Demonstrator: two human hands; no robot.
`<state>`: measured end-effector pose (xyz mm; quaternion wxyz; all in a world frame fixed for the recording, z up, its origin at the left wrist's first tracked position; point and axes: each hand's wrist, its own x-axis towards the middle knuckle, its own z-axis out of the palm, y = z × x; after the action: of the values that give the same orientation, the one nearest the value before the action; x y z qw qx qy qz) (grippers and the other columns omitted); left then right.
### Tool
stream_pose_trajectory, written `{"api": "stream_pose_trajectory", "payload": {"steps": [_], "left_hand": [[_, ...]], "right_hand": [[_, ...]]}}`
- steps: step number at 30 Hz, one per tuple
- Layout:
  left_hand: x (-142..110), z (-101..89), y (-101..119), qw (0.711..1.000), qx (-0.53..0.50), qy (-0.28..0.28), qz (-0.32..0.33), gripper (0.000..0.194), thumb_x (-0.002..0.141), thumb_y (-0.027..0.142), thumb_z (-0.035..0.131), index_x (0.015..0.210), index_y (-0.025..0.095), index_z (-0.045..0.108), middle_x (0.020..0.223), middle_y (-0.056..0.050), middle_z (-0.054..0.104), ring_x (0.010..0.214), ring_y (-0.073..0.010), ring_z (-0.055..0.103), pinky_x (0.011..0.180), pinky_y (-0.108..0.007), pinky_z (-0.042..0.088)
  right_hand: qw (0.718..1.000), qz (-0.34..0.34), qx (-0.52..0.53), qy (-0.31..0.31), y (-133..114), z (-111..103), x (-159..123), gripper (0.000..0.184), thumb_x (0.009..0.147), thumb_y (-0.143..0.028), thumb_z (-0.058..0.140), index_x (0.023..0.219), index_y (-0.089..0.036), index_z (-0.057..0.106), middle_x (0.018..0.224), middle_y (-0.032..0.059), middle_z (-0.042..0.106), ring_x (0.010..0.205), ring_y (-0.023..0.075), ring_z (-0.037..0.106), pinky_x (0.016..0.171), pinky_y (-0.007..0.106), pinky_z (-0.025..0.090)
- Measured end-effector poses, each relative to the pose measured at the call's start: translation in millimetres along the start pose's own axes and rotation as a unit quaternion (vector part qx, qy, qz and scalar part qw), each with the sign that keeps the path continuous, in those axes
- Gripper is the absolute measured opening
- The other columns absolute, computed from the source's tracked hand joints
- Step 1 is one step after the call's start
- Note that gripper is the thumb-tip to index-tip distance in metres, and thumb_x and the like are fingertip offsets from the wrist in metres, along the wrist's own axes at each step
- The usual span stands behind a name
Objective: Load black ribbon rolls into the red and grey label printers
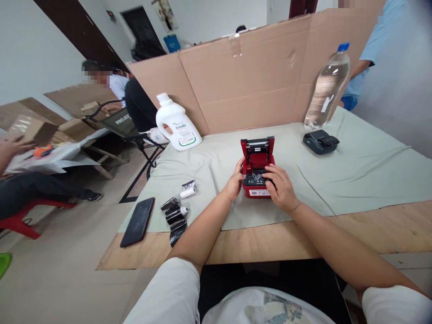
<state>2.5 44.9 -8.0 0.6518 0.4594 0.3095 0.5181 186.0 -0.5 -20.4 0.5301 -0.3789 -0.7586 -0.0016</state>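
A small red and black label printer [256,191] stands on the cloth with its lid [257,146] tilted up and back, so a roller inside shows. My left hand [235,182] is closed around the printer's left side. Over the right front of its black top panel lies my right hand [281,185], fingers apart and slightly bent, fingertips touching the panel. Something small, shiny and clear sits by those fingertips; its kind is too small to tell. A crumpled black ribbon film [174,218] and a small white roll [188,192] lie left of my left arm.
A phone [137,222] lies at the table's left edge. A white detergent jug [178,123], a clear water bottle [327,90] and a black device [320,142] stand toward the back. A cardboard screen [246,81] borders the table. Other people sit beyond.
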Motion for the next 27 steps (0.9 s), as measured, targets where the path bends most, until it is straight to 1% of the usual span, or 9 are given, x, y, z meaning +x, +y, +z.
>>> {"api": "stream_pose_trajectory", "payload": {"steps": [5, 7, 10, 13, 18, 20, 23, 25, 27], "left_hand": [[0, -7.6, 12, 0.997, 0.052, -0.032, -0.045, 0.077, 0.058, 0.021, 0.054, 0.135, 0.023, 0.049, 0.14, -0.004, 0.055, 0.132, -0.0286, 0.046, 0.113, -0.046, 0.032], [4, -9.8, 27, 0.986, 0.147, -0.054, -0.05, 0.067, 0.06, 0.021, 0.055, 0.127, 0.021, 0.057, 0.137, -0.005, 0.057, 0.13, -0.0288, 0.048, 0.112, -0.046, 0.034], [16, -1.5, 52, 0.943, 0.331, -0.036, 0.01, 0.048, 0.069, 0.021, 0.057, 0.116, 0.019, 0.063, 0.132, -0.007, 0.06, 0.122, -0.0255, 0.054, 0.107, -0.041, 0.04], [33, 21.2, 67, 0.858, 0.505, -0.074, 0.05, 0.037, 0.079, 0.017, 0.049, 0.112, 0.016, 0.065, 0.121, -0.008, 0.066, 0.111, -0.0212, 0.061, 0.101, -0.036, 0.045], [63, 57.5, 60, 0.602, 0.759, -0.243, -0.052, 0.035, 0.079, 0.018, 0.057, 0.112, 0.021, 0.069, 0.114, -0.006, 0.072, 0.107, -0.0253, 0.063, 0.102, -0.04, 0.042], [69, 63.4, 55, 0.55, 0.79, -0.258, -0.08, 0.033, 0.078, 0.021, 0.061, 0.11, 0.022, 0.071, 0.109, -0.007, 0.073, 0.106, -0.0277, 0.064, 0.103, -0.043, 0.039], [71, 63.1, 49, 0.549, 0.798, -0.234, -0.082, 0.032, 0.077, 0.021, 0.061, 0.107, 0.02, 0.072, 0.106, -0.01, 0.074, 0.106, -0.0292, 0.064, 0.104, -0.046, 0.037], [67, 59.1, 47, 0.597, 0.773, -0.206, -0.056, 0.033, 0.075, 0.021, 0.063, 0.107, 0.019, 0.072, 0.106, -0.009, 0.073, 0.106, -0.0285, 0.064, 0.104, -0.044, 0.038], [61, 53.2, 48, 0.682, 0.712, -0.169, -0.013, 0.035, 0.069, 0.018, 0.066, 0.104, 0.017, 0.071, 0.106, -0.008, 0.073, 0.103, -0.0262, 0.064, 0.099, -0.039, 0.043]], "right_hand": [[0.999, 0.007, 0.046, 0.007, 10, 2, -4, 0.047, 0.098, -0.041, 0.037, 0.139, -0.02, 0.041, 0.133, 0.0158, 0.055, 0.127, 0.0296, 0.05, 0.105, 0.055, 0.044], [0.998, 0.029, 0.05, 0.01, 11, 3, -6, 0.051, 0.098, -0.045, 0.035, 0.141, -0.019, 0.039, 0.134, 0.0167, 0.053, 0.126, 0.0297, 0.05, 0.104, 0.054, 0.045], [0.998, 0.042, 0.052, 0.014, 12, 6, -8, 0.052, 0.098, -0.047, 0.034, 0.141, -0.018, 0.039, 0.134, 0.0168, 0.053, 0.125, 0.0297, 0.05, 0.105, 0.054, 0.043], [0.998, 0.036, 0.055, 0.02, 13, 7, -8, 0.05, 0.098, -0.044, 0.035, 0.14, -0.018, 0.04, 0.133, 0.0165, 0.053, 0.124, 0.0296, 0.051, 0.105, 0.054, 0.043], [0.998, 0.034, 0.046, 0.015, 14, 6, -8, 0.048, 0.098, -0.044, 0.035, 0.139, -0.018, 0.041, 0.131, 0.0163, 0.054, 0.123, 0.0298, 0.051, 0.103, 0.054, 0.044], [0.998, 0.034, 0.045, 0.014, 15, 5, -8, 0.047, 0.098, -0.043, 0.036, 0.138, -0.018, 0.042, 0.13, 0.0163, 0.055, 0.122, 0.0296, 0.051, 0.103, 0.054, 0.044], [0.999, 0.028, 0.044, 0.011, 16, 4, -8, 0.046, 0.098, -0.041, 0.037, 0.137, -0.019, 0.043, 0.13, 0.0162, 0.055, 0.123, 0.0296, 0.051, 0.103, 0.054, 0.044], [0.999, 0.026, 0.046, 0.007, 16, 3, -8, 0.046, 0.097, -0.041, 0.038, 0.136, -0.019, 0.044, 0.13, 0.0162, 0.055, 0.123, 0.0302, 0.052, 0.103, 0.054, 0.044], [0.998, 0.024, 0.049, 0.006, 17, 3, -8, 0.046, 0.097, -0.041, 0.039, 0.136, -0.018, 0.044, 0.13, 0.0164, 0.055, 0.122, 0.0306, 0.052, 0.103, 0.055, 0.044]]}}
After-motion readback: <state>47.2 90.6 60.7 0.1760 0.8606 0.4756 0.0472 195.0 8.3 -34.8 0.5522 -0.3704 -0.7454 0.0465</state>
